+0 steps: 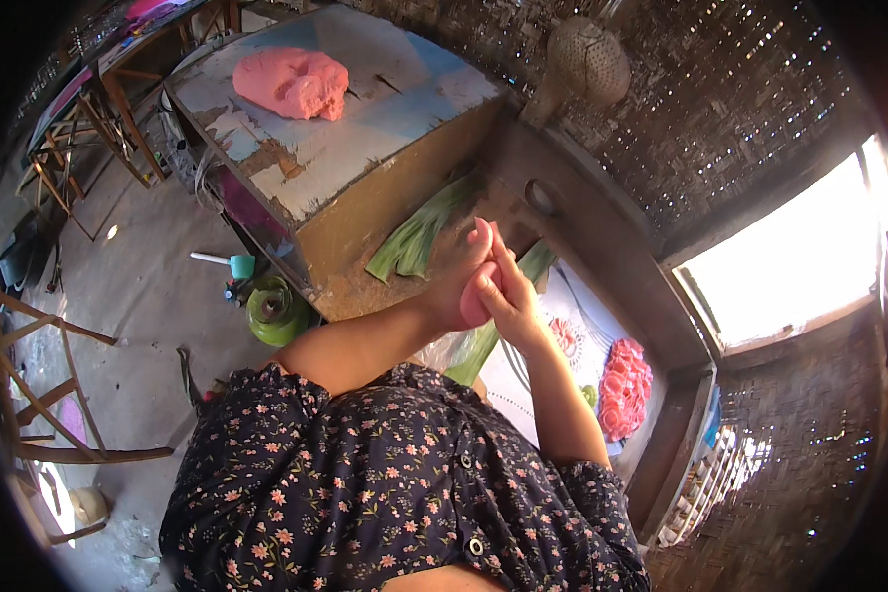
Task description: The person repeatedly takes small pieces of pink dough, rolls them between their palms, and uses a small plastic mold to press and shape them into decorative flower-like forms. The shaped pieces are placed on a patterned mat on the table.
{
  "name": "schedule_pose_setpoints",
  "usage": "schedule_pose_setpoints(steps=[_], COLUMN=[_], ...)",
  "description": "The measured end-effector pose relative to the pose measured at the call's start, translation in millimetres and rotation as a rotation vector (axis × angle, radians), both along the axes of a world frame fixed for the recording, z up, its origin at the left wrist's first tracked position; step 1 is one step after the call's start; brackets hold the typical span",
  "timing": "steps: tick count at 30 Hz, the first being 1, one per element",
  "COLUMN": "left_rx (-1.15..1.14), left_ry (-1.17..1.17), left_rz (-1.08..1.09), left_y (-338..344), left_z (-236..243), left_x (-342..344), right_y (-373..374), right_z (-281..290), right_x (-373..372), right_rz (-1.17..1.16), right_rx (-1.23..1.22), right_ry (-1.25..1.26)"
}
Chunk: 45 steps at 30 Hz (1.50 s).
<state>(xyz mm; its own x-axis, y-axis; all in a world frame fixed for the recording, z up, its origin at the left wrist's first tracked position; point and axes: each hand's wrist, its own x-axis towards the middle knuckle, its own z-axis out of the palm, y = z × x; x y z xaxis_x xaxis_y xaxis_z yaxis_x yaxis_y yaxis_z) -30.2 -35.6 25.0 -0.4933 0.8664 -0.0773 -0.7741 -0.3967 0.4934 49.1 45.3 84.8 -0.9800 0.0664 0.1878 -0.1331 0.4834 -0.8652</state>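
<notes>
Likely rustic home kitchen — woven bamboo walls (720,109), pink dough (291,83), gas cylinder (276,312).

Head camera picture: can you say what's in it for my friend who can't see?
A person presses a small pink dough piece between the left hand and right hand. A big pink dough lump sits on a worn wooden block, with green leaves and shaped pink pieces nearby.

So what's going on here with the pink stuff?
A person in a dark floral shirt presses a small piece of soft pink dough between both palms, left hand against right hand. A big lump of the same pink dough sits on the worn blue-painted wooden block. Green leaf strips lie below it, and finished pink pieces lie at the right.
</notes>
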Motion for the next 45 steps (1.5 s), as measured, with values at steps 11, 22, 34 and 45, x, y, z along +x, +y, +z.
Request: schedule_pose_setpoints(steps=[11,22,34,45], left_rx=[-1.606,-1.275,-1.144,-1.515], left_ry=[1.374,1.502,1.586,1.608], left_rz=[0.077,0.054,0.049,0.009], left_y=[-50.5,-28.0,-33.1,-28.5], left_z=[-142.9,-128.3,-152.7,-153.5], left_x=[-6.6,-36.5,-34.6,-23.9], right_y=[38.2,49.3,40.9,37.7], right_z=[-104.5,-138.3,-147.2,-148.6], right_x=[83.6,131.4,124.9,121.2], right_rz=[-0.711,-0.696,-0.754,-0.738], right_rx=[-1.192,-1.267,-1.291,-1.320], right_ry=[-0.400,-0.213,-0.146,-0.124])
